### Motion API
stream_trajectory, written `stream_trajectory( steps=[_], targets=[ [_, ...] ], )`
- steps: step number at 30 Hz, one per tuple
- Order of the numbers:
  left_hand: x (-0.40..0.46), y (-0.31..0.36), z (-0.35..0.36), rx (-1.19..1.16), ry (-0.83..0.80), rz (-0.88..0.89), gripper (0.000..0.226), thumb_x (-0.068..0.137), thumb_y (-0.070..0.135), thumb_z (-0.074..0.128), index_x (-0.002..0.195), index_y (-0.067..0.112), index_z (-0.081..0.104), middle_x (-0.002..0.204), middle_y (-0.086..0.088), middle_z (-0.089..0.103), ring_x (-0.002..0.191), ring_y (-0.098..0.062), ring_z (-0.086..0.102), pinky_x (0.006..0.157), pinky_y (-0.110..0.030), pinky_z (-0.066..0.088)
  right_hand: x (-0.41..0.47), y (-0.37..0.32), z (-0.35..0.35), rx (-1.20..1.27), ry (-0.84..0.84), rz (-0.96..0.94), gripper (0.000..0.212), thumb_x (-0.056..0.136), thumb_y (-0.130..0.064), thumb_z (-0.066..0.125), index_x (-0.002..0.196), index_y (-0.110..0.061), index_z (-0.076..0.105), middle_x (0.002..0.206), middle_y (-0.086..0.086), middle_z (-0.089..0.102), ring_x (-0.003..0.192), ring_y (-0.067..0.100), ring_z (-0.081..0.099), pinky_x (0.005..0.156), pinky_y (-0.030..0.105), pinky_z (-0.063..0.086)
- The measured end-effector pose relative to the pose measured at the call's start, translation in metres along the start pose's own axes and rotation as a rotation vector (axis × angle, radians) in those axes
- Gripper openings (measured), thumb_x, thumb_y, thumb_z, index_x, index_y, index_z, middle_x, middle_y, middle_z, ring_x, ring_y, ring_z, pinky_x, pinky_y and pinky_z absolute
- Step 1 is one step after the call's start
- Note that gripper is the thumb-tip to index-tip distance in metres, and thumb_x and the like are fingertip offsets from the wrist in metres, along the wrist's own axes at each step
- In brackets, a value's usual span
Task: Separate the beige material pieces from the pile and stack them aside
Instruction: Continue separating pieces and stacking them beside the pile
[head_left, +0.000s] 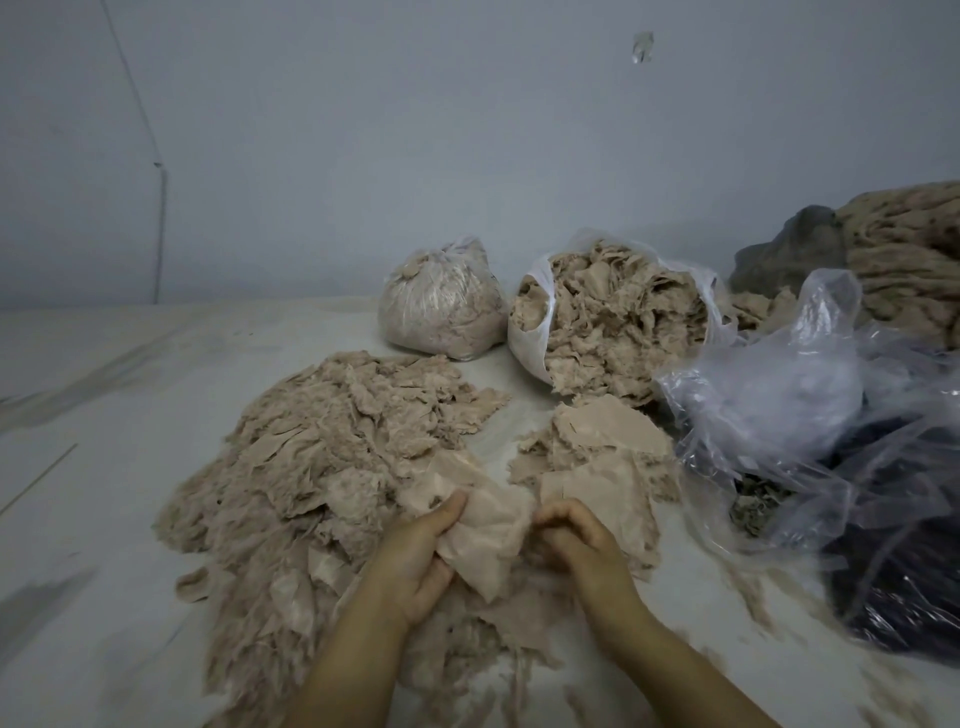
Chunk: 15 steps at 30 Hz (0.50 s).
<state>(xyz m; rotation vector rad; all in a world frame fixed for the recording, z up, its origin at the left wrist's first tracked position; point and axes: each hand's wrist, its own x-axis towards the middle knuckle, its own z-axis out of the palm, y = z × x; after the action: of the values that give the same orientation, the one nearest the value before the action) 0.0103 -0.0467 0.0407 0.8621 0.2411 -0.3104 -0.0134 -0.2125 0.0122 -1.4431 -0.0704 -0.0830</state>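
A large pile of frayed beige material (322, 457) spreads over the white surface, left of centre. A smaller stack of flatter beige pieces (597, 447) lies to its right. Between the two, both hands hold one thin beige piece (483, 530). My left hand (421, 556) grips its left side, thumb on top. My right hand (576, 540) pinches its right edge with curled fingers. The piece is crumpled and lifted slightly above the scraps under it.
An open white bag full of beige scraps (613, 332) and a tied clear bag (441, 306) stand behind the piles. Crumpled clear plastic (789, 405) over a dark bag (893, 571) crowds the right side. More beige material (904, 260) is heaped at the far right against the wall.
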Motion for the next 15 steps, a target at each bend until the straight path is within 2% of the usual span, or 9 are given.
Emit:
stream_trajectory(
  steps=[1, 2, 3, 4, 6, 8, 9, 13, 15],
  targets=[
    [0.000, -0.003, 0.002, 0.019, -0.019, -0.005, 0.034, 0.080, 0.004, 0.063, 0.111, -0.008, 0.061, 0.105, -0.026, 0.067, 0.088, -0.032, 0.069, 0.074, -0.041, 0.059, 0.000, 0.000, 0.003, 0.204, -0.020, 0.166, 0.020, 0.094, -0.015, 0.055, 0.085, -0.015, 0.073, 0.100, 0.010, 0.072, 0.096, 0.031, 0.067, 0.076, 0.031, 0.056],
    [-0.001, -0.006, 0.004, 0.057, -0.042, -0.012, 0.034, 0.077, 0.005, 0.065, 0.109, -0.008, 0.062, 0.106, -0.027, 0.067, 0.092, -0.035, 0.069, 0.077, -0.043, 0.058, -0.001, -0.002, 0.004, 0.307, -0.056, 0.283, 0.027, 0.095, -0.029, 0.055, 0.093, -0.011, 0.075, 0.103, 0.013, 0.073, 0.096, 0.029, 0.069, 0.075, 0.035, 0.057],
    [-0.003, -0.010, 0.007, 0.094, -0.064, -0.014, 0.034, 0.076, 0.007, 0.067, 0.107, -0.008, 0.064, 0.106, -0.028, 0.067, 0.095, -0.036, 0.068, 0.079, -0.044, 0.058, -0.002, -0.002, 0.005, 0.316, -0.088, 0.320, 0.033, 0.092, -0.036, 0.058, 0.099, -0.009, 0.075, 0.105, 0.015, 0.072, 0.097, 0.029, 0.070, 0.077, 0.038, 0.057],
    [-0.004, -0.014, 0.009, 0.117, -0.074, -0.009, 0.034, 0.075, 0.008, 0.067, 0.105, -0.008, 0.065, 0.106, -0.028, 0.067, 0.095, -0.037, 0.068, 0.078, -0.043, 0.058, -0.001, -0.001, 0.008, 0.317, -0.077, 0.303, 0.034, 0.088, -0.036, 0.064, 0.102, -0.006, 0.073, 0.105, 0.017, 0.072, 0.097, 0.030, 0.070, 0.079, 0.039, 0.056],
    [-0.005, -0.018, 0.012, 0.098, -0.062, 0.032, 0.035, 0.075, 0.009, 0.067, 0.104, -0.009, 0.065, 0.102, -0.027, 0.068, 0.091, -0.035, 0.069, 0.072, -0.038, 0.060, 0.000, 0.001, 0.013, 0.333, 0.090, 0.247, 0.027, 0.083, -0.023, 0.070, 0.096, 0.000, 0.068, 0.097, 0.021, 0.072, 0.085, 0.031, 0.070, 0.072, 0.037, 0.056],
    [-0.002, -0.020, 0.010, 0.092, -0.006, 0.106, 0.031, 0.080, 0.010, 0.063, 0.106, -0.008, 0.063, 0.098, -0.024, 0.070, 0.084, -0.030, 0.071, 0.069, -0.035, 0.060, 0.002, 0.002, 0.015, 0.300, 0.273, 0.193, 0.011, 0.088, -0.013, 0.065, 0.086, -0.003, 0.063, 0.087, 0.019, 0.071, 0.073, 0.028, 0.068, 0.065, 0.035, 0.055],
    [-0.001, -0.021, 0.009, 0.096, 0.026, 0.135, 0.027, 0.085, 0.009, 0.061, 0.107, -0.006, 0.062, 0.096, -0.022, 0.070, 0.081, -0.029, 0.071, 0.067, -0.034, 0.060, 0.004, 0.002, 0.015, 0.259, 0.318, 0.175, 0.010, 0.090, -0.013, 0.062, 0.084, -0.004, 0.062, 0.084, 0.018, 0.071, 0.072, 0.026, 0.067, 0.064, 0.034, 0.054],
    [0.000, -0.025, 0.010, 0.167, 0.036, 0.185, 0.020, 0.095, 0.013, 0.051, 0.099, -0.001, 0.065, 0.083, -0.016, 0.072, 0.071, -0.024, 0.070, 0.059, -0.032, 0.059, 0.009, 0.007, 0.019, 0.171, 0.390, 0.122, 0.019, 0.092, -0.022, 0.061, 0.087, -0.005, 0.066, 0.085, 0.011, 0.071, 0.077, 0.024, 0.066, 0.071, 0.035, 0.053],
    [0.001, -0.027, 0.013, 0.270, 0.091, 0.254, 0.024, 0.098, 0.016, 0.048, 0.090, 0.001, 0.064, 0.064, -0.009, 0.065, 0.053, -0.018, 0.062, 0.047, -0.025, 0.050, 0.012, 0.009, 0.018, 0.080, 0.386, 0.054, 0.024, 0.090, -0.026, 0.064, 0.079, -0.005, 0.068, 0.075, 0.004, 0.069, 0.070, 0.017, 0.062, 0.067, 0.027, 0.050]
  ],
)
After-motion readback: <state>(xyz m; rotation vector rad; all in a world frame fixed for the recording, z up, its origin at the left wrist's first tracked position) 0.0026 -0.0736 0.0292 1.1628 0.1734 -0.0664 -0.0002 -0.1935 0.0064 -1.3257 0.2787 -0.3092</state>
